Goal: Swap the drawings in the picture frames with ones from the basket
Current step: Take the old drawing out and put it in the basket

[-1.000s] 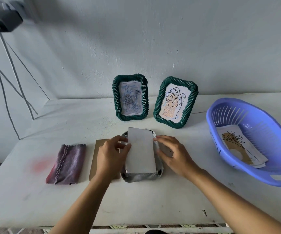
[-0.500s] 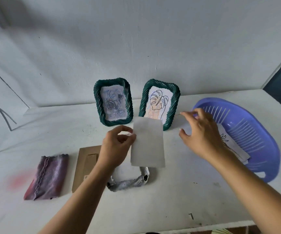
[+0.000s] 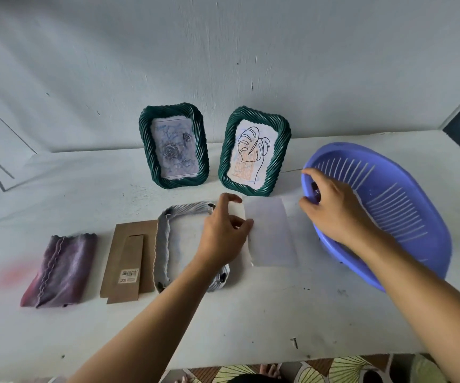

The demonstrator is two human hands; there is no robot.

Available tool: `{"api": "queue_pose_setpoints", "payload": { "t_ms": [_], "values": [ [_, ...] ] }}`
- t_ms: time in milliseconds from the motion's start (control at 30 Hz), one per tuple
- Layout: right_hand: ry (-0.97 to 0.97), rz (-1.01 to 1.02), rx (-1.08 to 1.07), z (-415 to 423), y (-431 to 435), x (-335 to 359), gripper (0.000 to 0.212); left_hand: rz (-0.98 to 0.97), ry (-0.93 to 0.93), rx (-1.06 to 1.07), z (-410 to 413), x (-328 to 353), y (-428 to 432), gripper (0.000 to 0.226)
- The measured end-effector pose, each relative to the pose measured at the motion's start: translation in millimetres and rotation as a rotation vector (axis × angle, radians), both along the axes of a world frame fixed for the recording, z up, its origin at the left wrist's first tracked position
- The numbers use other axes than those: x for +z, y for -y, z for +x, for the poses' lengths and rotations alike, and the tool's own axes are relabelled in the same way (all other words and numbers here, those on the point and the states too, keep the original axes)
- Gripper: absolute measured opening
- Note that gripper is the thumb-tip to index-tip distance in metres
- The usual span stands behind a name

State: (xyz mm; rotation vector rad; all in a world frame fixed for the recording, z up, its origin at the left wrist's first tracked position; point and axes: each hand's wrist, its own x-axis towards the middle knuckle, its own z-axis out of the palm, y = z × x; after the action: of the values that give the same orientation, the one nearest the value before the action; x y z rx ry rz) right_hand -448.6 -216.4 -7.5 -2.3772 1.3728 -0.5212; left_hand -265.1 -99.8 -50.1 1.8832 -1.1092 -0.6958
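Two green wicker-style picture frames stand upright at the back: the left one (image 3: 174,146) holds a bluish rose drawing, the right one (image 3: 253,152) a leaf line drawing. A grey frame (image 3: 164,244) lies face down and open in front of them. My left hand (image 3: 223,236) pinches the left edge of a blank-backed white sheet (image 3: 273,233), which lies flat just right of the grey frame. My right hand (image 3: 334,211) is at the purple basket (image 3: 405,217), fingers curled over its near-left rim. The hand and arm hide whatever lies in the basket.
The brown cardboard frame backing (image 3: 129,258) with its stand lies left of the grey frame. A folded purple cloth (image 3: 60,269) is further left. The white table's front edge (image 3: 278,360) runs close below my arms. A wall rises behind the frames.
My left hand lifted the white sheet off the grey frame and brought it down to the right onto the table. My right hand left the frame and moved to the basket's rim.
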Motion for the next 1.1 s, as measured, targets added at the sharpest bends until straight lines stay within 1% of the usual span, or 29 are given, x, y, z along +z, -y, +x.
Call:
{"api": "queue_pose_setpoints", "payload": {
  "t_ms": [100,167,267,367,433,533,600,733,833,933,1100],
  "values": [
    [0.109,-0.015,0.002,0.6,1.5,3.1,0.049,-0.008,0.133,-0.047,-13.6,-5.1,7.6,0.035],
    [0.163,-0.012,0.01,1.6,2.0,6.6,0.048,0.023,0.3,-0.08,-22.4,-8.5,10.5,0.03],
    [0.207,0.014,0.034,2.2,1.1,11.6,0.048,0.053,0.554,-0.139,-32.4,-14.8,10.5,0.033],
    [0.222,0.03,0.056,-0.3,0.1,14.7,0.047,-0.038,0.777,-0.199,-33.7,-28.4,9.5,0.026],
    [0.232,0.051,0.069,-2.7,-0.2,16.4,0.046,-0.073,0.85,-0.242,-31.7,-37.8,9.3,0.028],
    [0.239,0.064,0.09,-5.2,-0.3,15.7,0.046,-0.037,0.927,-0.301,-34.8,-43.4,8.7,0.036],
    [0.231,0.058,0.103,-5.1,-1.1,14.2,0.046,-0.011,0.937,-0.283,-39.3,-43.0,9.9,0.038],
    [0.216,0.036,0.116,-2.0,-1.1,10.2,0.048,-0.003,0.86,-0.18,-48.4,-46.9,14.8,0.037],
    [0.223,0.033,0.127,0.5,-1.3,6.5,0.049,-0.014,0.826,-0.157,-52.7,-50.2,16.2,0.038],
    [0.236,0.055,0.144,0.0,-4.1,0.1,0.049,-0.042,0.808,-0.15,-48.1,-51.3,14.2,0.033],
    [0.299,0.14,0.147,-5.1,-5.8,-10.9,0.052,-0.052,0.794,-0.228,-33.9,-50.7,10.2,0.036]
  ]
}}
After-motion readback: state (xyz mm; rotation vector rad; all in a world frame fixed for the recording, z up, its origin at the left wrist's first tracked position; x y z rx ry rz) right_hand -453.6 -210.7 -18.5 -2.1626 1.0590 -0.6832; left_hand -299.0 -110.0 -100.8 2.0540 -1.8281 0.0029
